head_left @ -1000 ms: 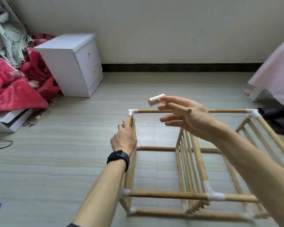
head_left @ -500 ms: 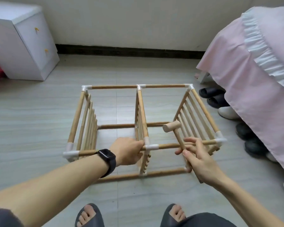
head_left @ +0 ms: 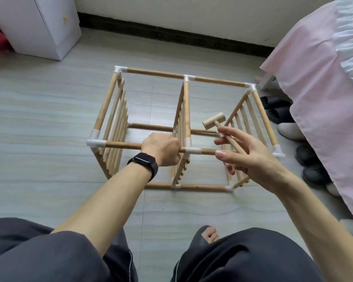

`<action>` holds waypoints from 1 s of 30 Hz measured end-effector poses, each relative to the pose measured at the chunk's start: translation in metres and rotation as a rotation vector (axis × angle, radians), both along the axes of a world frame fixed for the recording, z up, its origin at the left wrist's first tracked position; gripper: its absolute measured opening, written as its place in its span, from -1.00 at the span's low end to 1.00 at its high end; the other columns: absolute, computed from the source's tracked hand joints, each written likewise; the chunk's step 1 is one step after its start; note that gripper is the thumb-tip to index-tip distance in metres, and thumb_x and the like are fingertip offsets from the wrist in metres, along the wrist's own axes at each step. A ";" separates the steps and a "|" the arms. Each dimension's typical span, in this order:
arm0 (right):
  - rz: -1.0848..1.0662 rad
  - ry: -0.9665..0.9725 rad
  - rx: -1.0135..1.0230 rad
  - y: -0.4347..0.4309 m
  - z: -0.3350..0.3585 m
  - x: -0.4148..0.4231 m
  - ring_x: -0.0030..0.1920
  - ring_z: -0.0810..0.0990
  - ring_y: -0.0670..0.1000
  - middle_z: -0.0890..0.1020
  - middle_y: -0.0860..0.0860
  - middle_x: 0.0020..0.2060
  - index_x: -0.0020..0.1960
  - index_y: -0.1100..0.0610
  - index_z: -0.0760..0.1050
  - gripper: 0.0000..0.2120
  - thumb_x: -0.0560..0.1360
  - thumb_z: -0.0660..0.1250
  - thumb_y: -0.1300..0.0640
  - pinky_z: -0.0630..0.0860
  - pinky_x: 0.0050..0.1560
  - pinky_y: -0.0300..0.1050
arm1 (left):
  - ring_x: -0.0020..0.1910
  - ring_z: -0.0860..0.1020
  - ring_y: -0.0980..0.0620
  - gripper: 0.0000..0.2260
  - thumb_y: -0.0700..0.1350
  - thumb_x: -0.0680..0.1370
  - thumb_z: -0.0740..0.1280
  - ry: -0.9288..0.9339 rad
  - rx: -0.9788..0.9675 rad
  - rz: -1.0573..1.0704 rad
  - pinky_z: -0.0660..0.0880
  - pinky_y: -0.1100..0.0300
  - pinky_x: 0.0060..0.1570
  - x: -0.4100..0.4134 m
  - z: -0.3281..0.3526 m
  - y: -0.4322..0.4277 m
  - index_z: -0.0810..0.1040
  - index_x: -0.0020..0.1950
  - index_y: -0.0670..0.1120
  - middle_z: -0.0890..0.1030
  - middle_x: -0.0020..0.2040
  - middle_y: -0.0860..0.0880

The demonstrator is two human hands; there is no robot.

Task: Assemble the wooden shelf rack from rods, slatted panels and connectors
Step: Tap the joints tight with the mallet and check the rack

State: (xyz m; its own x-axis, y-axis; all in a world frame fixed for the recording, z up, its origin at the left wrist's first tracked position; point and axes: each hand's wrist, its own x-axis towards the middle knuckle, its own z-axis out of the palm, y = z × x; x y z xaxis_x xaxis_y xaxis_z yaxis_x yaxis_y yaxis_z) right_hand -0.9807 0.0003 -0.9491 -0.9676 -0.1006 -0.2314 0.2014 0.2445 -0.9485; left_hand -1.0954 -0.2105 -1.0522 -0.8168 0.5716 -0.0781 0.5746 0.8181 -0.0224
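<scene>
The wooden shelf rack lies on its side on the floor, three slatted panels joined by rods and white connectors. My left hand grips the near top rod just left of the middle connector. My right hand holds a small wooden mallet by its handle, loosely between thumb and fingers, above the rack's right bay. The mallet head points away from me.
A white cabinet stands at the back left with red cloth beside it. A bed with a pink cover fills the right side, several shoes under its edge. My knees and a bare foot are at the bottom.
The view has dropped and closed in on the rack. My left hand keeps hold of the near top rod; my right hand has lifted the mallet slightly, fingers looser on its handle.
</scene>
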 end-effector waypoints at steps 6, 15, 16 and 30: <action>-0.165 0.374 0.454 -0.022 0.000 -0.016 -0.36 0.60 -0.12 0.61 -0.01 -0.25 0.13 0.16 0.56 -0.71 0.60 0.36 -0.07 0.52 -0.37 -0.20 | -0.45 0.40 0.04 -0.87 -0.03 0.51 0.21 0.029 0.007 -0.068 0.31 0.17 -0.40 -0.002 -0.001 -0.006 0.52 -0.14 0.01 0.40 -0.39 0.08; -0.255 0.750 0.659 -0.068 -0.020 -0.049 -0.43 0.56 -0.12 0.48 -0.15 -0.35 0.00 0.23 0.47 -0.72 0.73 0.08 0.11 0.54 -0.42 -0.16 | -0.46 0.34 0.07 -0.88 -0.02 0.52 0.23 0.023 0.028 -0.018 0.17 0.17 -0.44 0.000 -0.001 -0.007 0.51 -0.18 0.03 0.42 -0.38 0.07; -0.200 0.673 0.702 -0.068 -0.025 -0.052 -0.43 0.56 -0.10 0.49 -0.11 -0.36 0.02 0.25 0.48 -0.71 0.74 0.08 0.11 0.55 -0.42 -0.08 | -0.46 0.34 0.07 -0.87 -0.03 0.51 0.23 0.021 0.027 -0.012 0.17 0.17 -0.45 0.000 -0.001 -0.007 0.52 -0.19 0.03 0.42 -0.38 0.06; -0.204 0.799 0.634 -0.075 -0.038 -0.060 -0.45 0.55 -0.07 0.51 -0.06 -0.35 0.00 0.19 0.42 -0.79 0.73 0.09 0.13 0.53 -0.46 -0.12 | -0.44 0.38 0.06 -0.81 -0.02 0.50 0.25 -0.039 0.052 0.063 0.23 0.16 -0.41 0.002 0.004 -0.003 0.44 -0.31 0.01 0.44 -0.38 0.05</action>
